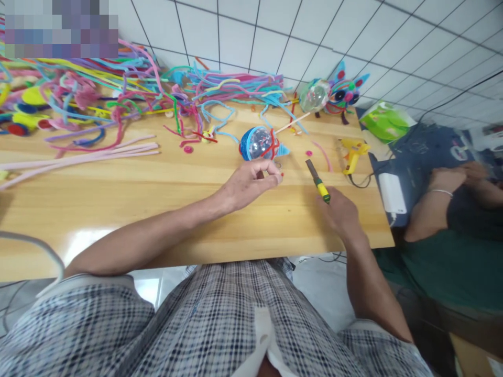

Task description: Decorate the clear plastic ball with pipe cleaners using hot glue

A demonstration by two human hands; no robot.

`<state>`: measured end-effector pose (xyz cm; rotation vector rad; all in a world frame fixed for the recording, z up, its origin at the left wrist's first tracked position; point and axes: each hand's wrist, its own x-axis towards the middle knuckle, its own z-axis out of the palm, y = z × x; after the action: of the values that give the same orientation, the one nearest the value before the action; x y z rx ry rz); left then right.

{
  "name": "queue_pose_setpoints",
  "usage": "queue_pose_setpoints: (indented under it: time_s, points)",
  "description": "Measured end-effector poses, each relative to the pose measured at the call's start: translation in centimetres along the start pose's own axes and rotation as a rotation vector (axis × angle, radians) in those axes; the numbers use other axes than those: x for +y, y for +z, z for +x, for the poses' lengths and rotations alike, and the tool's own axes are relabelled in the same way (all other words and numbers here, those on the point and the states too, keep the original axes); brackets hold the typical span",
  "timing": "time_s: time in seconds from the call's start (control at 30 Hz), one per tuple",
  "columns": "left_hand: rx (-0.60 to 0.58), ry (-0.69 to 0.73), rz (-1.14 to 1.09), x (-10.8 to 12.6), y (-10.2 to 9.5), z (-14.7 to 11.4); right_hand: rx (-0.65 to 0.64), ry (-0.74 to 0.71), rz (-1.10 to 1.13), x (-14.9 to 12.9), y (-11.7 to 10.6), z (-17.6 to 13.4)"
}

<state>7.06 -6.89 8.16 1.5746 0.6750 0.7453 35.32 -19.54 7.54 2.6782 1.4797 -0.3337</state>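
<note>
My left hand is over the table with thumb and forefinger pinched together. A tiny red bit shows at the fingertips, too small to name. Just beyond it lies a clear plastic ball ornament with a blue wrapped end, red pipe cleaner around it and a blue cone tip. A pale stick slants up from beside the ball. My right hand is closed around a tool with a flat grey blade and a yellow-and-green handle. Its blade points away from me, apart from the ball.
Pipe cleaners are heaped along the back and left. A yellow glue gun stands at the right, its cord trailing. A finished-looking decorated figure and a clear ball sit behind. Another person's arms are at the right, near a white power box.
</note>
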Motion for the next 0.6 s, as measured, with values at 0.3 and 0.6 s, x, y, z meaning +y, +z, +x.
queue_pose_setpoints:
  time_s: [0.3,0.6]
  points:
    - [-0.028,-0.005,-0.087,0.7,0.0,-0.2,0.138,0.03,-0.153,1.2,1.2,4.5]
    - [-0.134,0.039,-0.074,0.8,0.4,-0.4,0.245,-0.287,0.379,-0.4,0.1,1.9]
